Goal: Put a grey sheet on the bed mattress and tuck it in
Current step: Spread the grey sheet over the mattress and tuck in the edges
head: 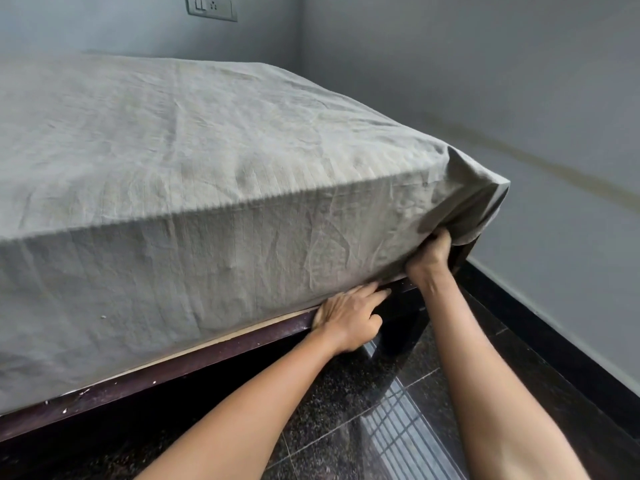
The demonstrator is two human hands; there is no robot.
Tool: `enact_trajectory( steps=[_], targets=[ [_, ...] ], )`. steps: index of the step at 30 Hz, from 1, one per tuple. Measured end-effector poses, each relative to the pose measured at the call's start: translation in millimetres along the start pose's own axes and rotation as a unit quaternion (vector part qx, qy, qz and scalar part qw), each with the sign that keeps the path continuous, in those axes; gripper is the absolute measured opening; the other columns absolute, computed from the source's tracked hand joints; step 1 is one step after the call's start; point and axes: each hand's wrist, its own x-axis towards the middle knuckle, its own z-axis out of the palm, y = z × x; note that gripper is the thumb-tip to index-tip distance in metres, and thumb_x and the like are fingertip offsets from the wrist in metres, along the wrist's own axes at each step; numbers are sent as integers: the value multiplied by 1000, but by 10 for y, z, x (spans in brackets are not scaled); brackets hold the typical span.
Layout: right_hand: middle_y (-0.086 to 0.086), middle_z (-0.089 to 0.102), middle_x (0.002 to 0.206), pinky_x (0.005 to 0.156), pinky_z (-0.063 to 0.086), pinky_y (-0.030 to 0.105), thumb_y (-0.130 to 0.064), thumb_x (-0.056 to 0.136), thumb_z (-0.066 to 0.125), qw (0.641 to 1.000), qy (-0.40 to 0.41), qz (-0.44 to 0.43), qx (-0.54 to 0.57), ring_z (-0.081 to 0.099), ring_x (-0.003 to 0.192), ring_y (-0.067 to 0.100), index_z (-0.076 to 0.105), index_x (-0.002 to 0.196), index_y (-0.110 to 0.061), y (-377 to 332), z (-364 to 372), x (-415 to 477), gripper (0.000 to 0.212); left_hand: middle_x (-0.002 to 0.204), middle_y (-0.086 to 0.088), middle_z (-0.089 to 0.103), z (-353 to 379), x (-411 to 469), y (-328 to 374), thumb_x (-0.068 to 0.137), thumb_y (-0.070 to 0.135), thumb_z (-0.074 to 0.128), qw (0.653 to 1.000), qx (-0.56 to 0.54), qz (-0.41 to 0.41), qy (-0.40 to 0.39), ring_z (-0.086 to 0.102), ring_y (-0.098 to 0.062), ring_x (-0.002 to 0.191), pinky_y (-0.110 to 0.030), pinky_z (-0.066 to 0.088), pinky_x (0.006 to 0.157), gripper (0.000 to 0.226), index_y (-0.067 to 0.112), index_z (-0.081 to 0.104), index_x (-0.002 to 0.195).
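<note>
A grey sheet (214,161) covers the top and near side of the mattress, wrinkled, its lower hem running along the dark wooden bed frame (194,362). At the right corner a loose fold of the sheet (485,202) hangs out past the mattress. My right hand (431,254) grips the sheet under that corner, fingers curled up into the cloth. My left hand (349,315) is at the sheet's lower edge, its fingers pointing right and pressing the hem in between mattress and frame; the fingertips are partly hidden.
A grey wall (485,81) runs close along the bed's right side, with a dark skirting (540,317) at its foot. The floor (381,427) is glossy black tile. A switch plate (211,6) is on the far wall. A bed leg (398,327) stands beneath the corner.
</note>
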Motion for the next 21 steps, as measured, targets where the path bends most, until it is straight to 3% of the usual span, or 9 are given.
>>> enact_trajectory(
  steps=[4, 8, 10, 11, 13, 14, 16, 18, 21],
  targets=[
    [-2, 62, 105, 95, 42, 31, -37, 93, 39, 999, 18, -19, -24, 56, 102, 16, 61, 98, -22, 42, -63, -70, 27, 156, 8, 20, -8, 1, 6, 90, 21, 41, 1000, -7, 1, 5, 24, -10, 142, -29, 24, 113, 57, 29, 32, 146],
    [0, 60, 121, 102, 43, 36, -43, 92, 43, 997, 51, -31, -44, 56, 109, 19, 55, 123, -17, 100, -16, -125, 42, 155, 9, 25, 0, 11, 12, 86, 27, 35, 1000, -14, -4, 2, 28, -11, 140, -28, 26, 112, 59, 29, 35, 145],
    [2, 66, 108, 90, 51, 33, -32, 90, 51, 996, 83, -40, -20, 62, 98, 18, 63, 107, -13, 149, -29, -141, 28, 154, 11, 26, 4, 11, 8, 83, 28, 34, 1000, -15, -5, -1, 29, -10, 139, -29, 26, 112, 61, 29, 36, 144],
    [3, 69, 90, 75, 54, 28, -21, 88, 53, 993, 106, -47, -6, 63, 82, 15, 64, 90, -10, 153, -49, -169, 15, 154, 11, 26, 3, 14, 7, 86, 25, 36, 1000, -17, -4, 0, 28, -10, 139, -28, 26, 112, 59, 30, 36, 144],
    [3, 56, 59, 47, 44, 19, -2, 86, 51, 984, 173, -42, 19, 53, 56, 11, 54, 64, -8, 152, -124, -223, 22, 154, 13, 25, -7, 8, 11, 89, 19, 42, 1000, -20, -3, 3, 27, -9, 140, -27, 25, 113, 57, 30, 35, 144],
    [4, 52, 60, 45, 40, 19, 1, 86, 48, 978, 205, -38, 25, 49, 57, 13, 49, 61, -8, 156, -184, -246, 26, 154, 13, 24, -9, 4, 13, 90, 17, 43, 1000, -22, -4, 3, 27, -9, 140, -27, 24, 112, 57, 30, 35, 144],
    [11, 59, 80, 62, 49, 25, -4, 89, 44, 972, 229, -42, 17, 55, 74, 18, 56, 70, -5, 199, -240, -301, 22, 155, 12, 24, -13, 2, 13, 90, 17, 43, 1000, -25, -4, 1, 27, -9, 140, -27, 24, 112, 57, 30, 34, 145],
    [15, 64, 111, 87, 49, 32, -19, 95, 42, 982, 184, -33, 18, 61, 100, 23, 63, 103, 0, 249, -217, -310, 29, 155, 12, 24, -10, 3, 9, 90, 18, 43, 1000, -26, -6, -2, 27, -9, 140, -26, 23, 112, 57, 30, 34, 145],
    [8, 51, 136, 101, 41, 30, -42, 98, 37, 994, 99, -9, 43, 50, 123, 22, 46, 136, -7, 230, -149, -247, 53, 155, 12, 24, -6, 7, 1, 89, 19, 41, 1000, -21, -5, -3, 27, -9, 140, -28, 25, 113, 57, 31, 34, 145]
  ],
)
